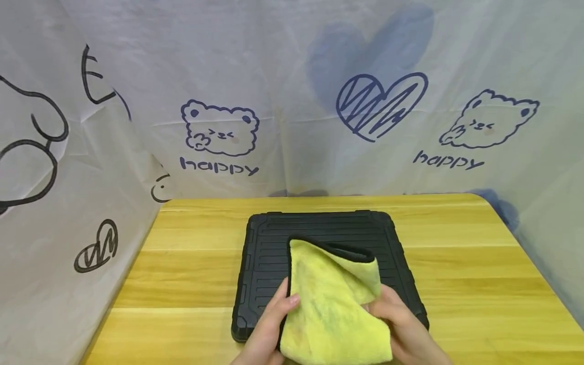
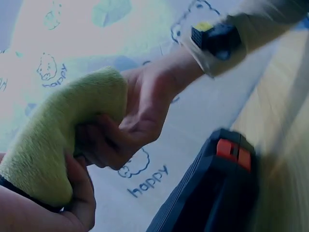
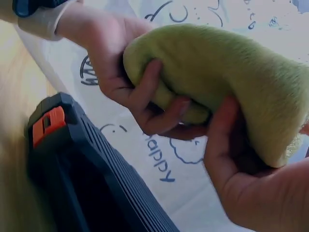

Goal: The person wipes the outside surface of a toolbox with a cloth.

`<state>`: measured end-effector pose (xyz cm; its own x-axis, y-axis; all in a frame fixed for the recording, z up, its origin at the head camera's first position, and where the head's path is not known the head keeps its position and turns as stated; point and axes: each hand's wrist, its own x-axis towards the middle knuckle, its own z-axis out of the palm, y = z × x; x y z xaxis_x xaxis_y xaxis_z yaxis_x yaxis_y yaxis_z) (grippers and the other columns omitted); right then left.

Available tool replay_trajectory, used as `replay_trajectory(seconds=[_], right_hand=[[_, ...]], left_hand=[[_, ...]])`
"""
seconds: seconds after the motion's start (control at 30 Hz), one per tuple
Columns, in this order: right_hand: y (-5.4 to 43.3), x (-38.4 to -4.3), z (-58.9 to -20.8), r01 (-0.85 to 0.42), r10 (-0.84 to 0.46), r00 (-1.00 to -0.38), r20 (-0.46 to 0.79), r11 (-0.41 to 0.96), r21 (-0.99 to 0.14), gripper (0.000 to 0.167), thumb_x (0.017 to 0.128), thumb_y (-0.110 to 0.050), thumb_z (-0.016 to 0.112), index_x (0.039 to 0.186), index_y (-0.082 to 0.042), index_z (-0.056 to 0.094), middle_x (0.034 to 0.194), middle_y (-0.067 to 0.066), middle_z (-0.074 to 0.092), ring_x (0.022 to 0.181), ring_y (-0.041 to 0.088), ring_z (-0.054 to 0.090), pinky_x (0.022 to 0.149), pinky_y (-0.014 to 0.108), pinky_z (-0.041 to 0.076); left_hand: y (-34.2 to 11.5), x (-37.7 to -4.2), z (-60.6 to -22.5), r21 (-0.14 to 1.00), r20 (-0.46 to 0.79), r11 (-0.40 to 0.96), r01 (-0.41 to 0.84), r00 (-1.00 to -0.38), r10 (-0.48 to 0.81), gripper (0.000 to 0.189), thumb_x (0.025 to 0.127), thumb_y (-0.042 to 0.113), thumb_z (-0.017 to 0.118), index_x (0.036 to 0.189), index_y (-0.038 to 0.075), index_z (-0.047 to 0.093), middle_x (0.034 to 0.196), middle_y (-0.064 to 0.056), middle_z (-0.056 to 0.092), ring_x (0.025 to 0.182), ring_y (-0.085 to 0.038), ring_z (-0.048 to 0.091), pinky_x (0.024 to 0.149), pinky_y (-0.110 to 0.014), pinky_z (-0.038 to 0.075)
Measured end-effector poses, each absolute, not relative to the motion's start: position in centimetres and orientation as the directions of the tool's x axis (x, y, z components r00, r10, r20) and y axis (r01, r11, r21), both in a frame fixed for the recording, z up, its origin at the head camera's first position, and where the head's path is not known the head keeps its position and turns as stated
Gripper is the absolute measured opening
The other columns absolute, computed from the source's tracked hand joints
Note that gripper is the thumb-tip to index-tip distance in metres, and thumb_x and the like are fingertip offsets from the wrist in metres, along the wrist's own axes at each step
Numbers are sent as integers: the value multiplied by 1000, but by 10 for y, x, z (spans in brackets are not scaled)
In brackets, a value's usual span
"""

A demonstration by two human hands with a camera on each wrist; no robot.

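A yellow cloth (image 1: pixel 335 309) with a black edge and greyish smudges hangs between both hands, over a black ribbed case (image 1: pixel 274 238). My left hand (image 1: pixel 272 317) grips its left side, the thumb (image 1: pixel 294 300) lying on the yellow face. On the other side, my right hand (image 1: pixel 401 324) holds the cloth with curled fingers. The top right corner of the cloth folds over. From the left wrist, the cloth (image 2: pixel 91 101) looks bent between the right hand (image 2: pixel 149 101) and the left (image 2: pixel 79 193). Fingers (image 3: pixel 149 87) of the left hand curl under it in the right wrist view.
The closed case lies on a wood-grain table (image 1: pixel 182 284), its red latch (image 2: pixel 233 154) showing in the wrist views. White sheets (image 1: pixel 274 61) with drawn bears, hearts and lettering stand behind and at the sides of the table.
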<state>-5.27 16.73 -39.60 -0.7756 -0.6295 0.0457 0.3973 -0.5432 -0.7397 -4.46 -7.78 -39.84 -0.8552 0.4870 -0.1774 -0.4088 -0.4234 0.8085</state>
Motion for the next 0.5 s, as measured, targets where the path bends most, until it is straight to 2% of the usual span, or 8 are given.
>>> replay_trajectory(seconds=[0.1, 0.17, 0.27, 0.37, 0.43, 0.5], right_hand=[[170, -52, -396, 396, -581, -813, -53, -484, -780, 27, 108, -16, 26, 129, -9, 42, 118, 5, 56, 104, 15, 61, 91, 32, 53], [170, -53, -395, 394, -520, -845, -125, -447, -803, 30, 110, -29, 26, 131, -13, 40, 119, 1, 57, 108, 14, 60, 95, 34, 51], [168, -56, -393, 371, -411, -890, -195, -407, -835, 32, 110, -34, 33, 129, -12, 45, 115, -2, 61, 106, 13, 62, 93, 33, 52], [166, -57, -390, 354, -304, -920, -249, -364, -862, 24, 107, -25, 45, 120, -8, 56, 105, 0, 67, 94, 14, 67, 84, 31, 56], [163, -57, -389, 357, -260, -925, -278, -339, -871, 23, 104, -20, 50, 122, -6, 56, 104, 3, 66, 92, 15, 67, 81, 32, 57], [160, -57, -387, 349, -212, -932, -294, -306, -885, 27, 101, -16, 53, 125, -3, 52, 104, 6, 65, 90, 17, 67, 78, 32, 57]], left_hand=[[-75, -45, -398, 867, -146, -393, -306, -911, 386, 65, 99, 13, 58, 155, 12, 26, 139, -16, 44, 119, -26, 53, 98, -39, 48], [-74, -44, -397, 902, -110, -368, -226, -944, 310, 65, 92, 4, 65, 150, 6, 35, 135, -16, 49, 118, -28, 56, 96, -39, 50], [-75, -41, -395, 914, -78, -375, -155, -974, 213, 67, 86, -3, 69, 146, 0, 39, 134, -17, 52, 121, -27, 56, 96, -37, 51], [-75, -40, -394, 836, -101, -508, -209, -967, 233, 70, 86, -7, 65, 149, -6, 34, 139, -17, 49, 126, -25, 53, 100, -36, 49], [-75, -40, -394, 737, -130, -600, -311, -936, 326, 66, 89, -5, 60, 149, -7, 32, 138, -17, 50, 124, -25, 55, 99, -37, 49], [-74, -40, -396, 608, -141, -657, -446, -875, 464, 55, 95, -1, 54, 146, -6, 33, 133, -15, 54, 121, -24, 58, 99, -36, 49]])
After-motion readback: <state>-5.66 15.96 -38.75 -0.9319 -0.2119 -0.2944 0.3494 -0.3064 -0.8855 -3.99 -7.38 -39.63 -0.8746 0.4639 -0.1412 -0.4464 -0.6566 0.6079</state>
